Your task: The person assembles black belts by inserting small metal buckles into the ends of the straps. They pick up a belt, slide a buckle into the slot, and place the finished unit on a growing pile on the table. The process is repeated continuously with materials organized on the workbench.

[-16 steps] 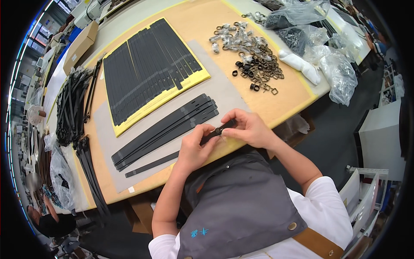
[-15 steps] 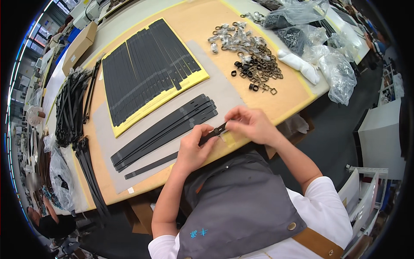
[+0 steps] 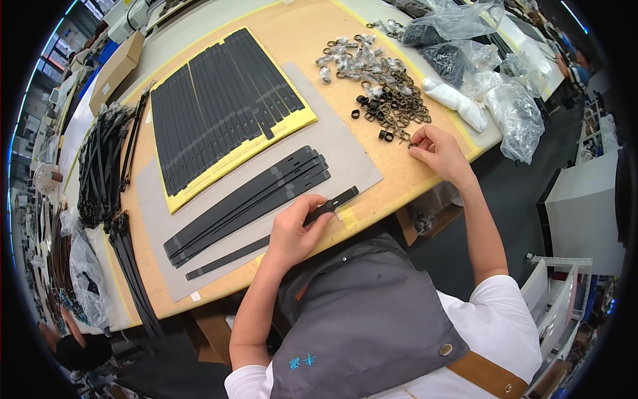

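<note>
Right hand point(image 3: 440, 151) left the strap point(image 3: 232, 256) for the rings point(image 3: 404, 110), perhaps pinching one. Left hand point(image 3: 292, 229) grips on; strap work waits.

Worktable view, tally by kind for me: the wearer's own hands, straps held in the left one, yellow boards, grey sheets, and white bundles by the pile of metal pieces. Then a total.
Wearer's hands, left hand and right hand: 2
Held strap, black: 1
Yellow board: 1
Grey sheet: 1
White bundle: 1
Total: 6
</note>
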Demonstrator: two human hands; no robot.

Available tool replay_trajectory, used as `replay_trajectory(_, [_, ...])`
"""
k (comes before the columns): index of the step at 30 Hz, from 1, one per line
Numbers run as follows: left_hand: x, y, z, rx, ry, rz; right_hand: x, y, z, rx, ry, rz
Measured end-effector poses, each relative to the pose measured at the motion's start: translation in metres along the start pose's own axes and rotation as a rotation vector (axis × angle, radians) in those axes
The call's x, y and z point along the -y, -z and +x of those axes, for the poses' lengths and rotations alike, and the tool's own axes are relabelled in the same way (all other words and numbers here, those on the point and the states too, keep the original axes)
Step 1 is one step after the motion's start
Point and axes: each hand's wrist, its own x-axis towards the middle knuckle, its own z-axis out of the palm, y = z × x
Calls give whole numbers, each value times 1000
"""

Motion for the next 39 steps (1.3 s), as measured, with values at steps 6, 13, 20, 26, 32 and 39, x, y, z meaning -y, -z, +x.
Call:
replay_trajectory(6, [-3, 1, 0, 20, 44, -20, 3, -2, 1, 115, -30, 63])
replay_trajectory(13, [-1, 1, 2, 10, -52, 46, 1, -10, -2, 282, -79, 280])
replay_trajectory(20, [-5, 4, 3, 23, -47, 39, 34, -24, -17, 227, -65, 138])
replay_trajectory(26, [-6, 4, 3, 14, -28, 7, 46, -33, -24, 210, -36, 118])
replay_trajectory(32, [-5, 0, 7, 1, 4, -98, 51, -60, -33, 388, -17, 800])
replay_trajectory(39, [-2, 6, 1, 53, 44, -98, 57, -65, -34, 526, -38, 862])
